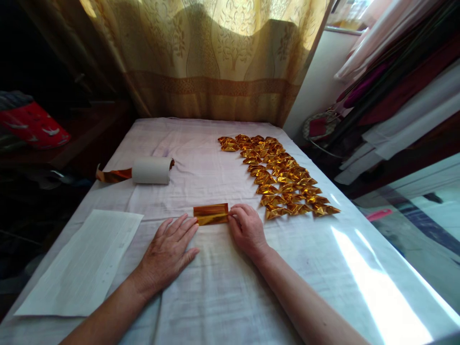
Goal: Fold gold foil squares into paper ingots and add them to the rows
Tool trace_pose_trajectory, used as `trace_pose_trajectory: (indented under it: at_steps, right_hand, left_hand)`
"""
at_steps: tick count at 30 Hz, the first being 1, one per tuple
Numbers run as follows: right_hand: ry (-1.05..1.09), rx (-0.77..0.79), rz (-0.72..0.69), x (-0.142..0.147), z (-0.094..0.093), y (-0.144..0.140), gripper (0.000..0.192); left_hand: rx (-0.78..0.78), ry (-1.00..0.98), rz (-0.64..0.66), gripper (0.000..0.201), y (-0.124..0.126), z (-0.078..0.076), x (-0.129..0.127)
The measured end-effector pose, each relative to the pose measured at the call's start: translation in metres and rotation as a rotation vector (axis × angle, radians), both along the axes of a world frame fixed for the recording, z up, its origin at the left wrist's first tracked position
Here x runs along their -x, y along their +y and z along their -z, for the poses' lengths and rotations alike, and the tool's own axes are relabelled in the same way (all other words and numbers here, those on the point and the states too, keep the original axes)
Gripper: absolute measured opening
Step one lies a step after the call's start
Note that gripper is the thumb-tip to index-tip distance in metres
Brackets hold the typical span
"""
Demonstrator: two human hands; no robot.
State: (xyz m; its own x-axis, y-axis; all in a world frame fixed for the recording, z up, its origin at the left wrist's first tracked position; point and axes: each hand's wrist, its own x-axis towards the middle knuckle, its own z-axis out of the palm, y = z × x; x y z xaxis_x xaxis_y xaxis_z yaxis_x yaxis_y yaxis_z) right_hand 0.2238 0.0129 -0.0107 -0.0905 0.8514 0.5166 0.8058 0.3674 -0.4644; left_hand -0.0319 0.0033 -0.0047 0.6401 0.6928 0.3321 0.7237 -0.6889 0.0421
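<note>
Sheet-covered table [201, 306]. White paper sheet [81, 263] lying on left, folded gold foil pieces [287, 177] in rows on right. Left hand [167, 247] palm-down, fingers out straight, holding nothing, tips at strip's left end. Right hand [247, 227] curled, thumb and fingers apparently pinching strip's right end. Foil roll [151, 171] on its side, tail out left. Gold foil strip [211, 213] flat between hands, creased lengthwise. Step: probably flattening or folding foil. Next move likely calls for edges aligned, left fingertips steadying, firm crease.
</note>
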Motion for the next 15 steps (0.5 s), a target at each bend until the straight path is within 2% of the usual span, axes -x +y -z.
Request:
trace_pose_trajectory:
  at_steps: [2,4,6,8,11,15]
  right_hand:
    - [-0.02,-0.078,-0.023,0.006,-0.004,-0.006,0.019]
    - [-0.101,-0.063,-0.115,0.018,-0.007,-0.013,0.025]
    - [-0.206,0.027,-0.215,0.032,-0.009,-0.018,0.035]
    - [-0.274,0.15,-0.256,0.044,-0.008,-0.021,0.044]
    - [-0.313,0.322,-0.272,0.053,-0.009,-0.022,0.054]
    - [-0.332,0.428,-0.251,0.047,-0.012,-0.026,0.057]
  left_hand:
    - [-0.004,0.016,0.0,0.044,0.001,0.001,-0.001]
    - [-0.014,0.035,0.012,0.045,0.001,0.002,-0.001]
    - [-0.029,0.039,0.018,0.046,0.002,0.003,-0.001]
    - [-0.042,0.035,0.014,0.046,0.002,0.004,-0.001]
    - [-0.044,0.031,0.006,0.047,0.001,0.003,-0.002]
    - [-0.014,0.009,-0.015,0.046,0.0,0.001,-0.003]
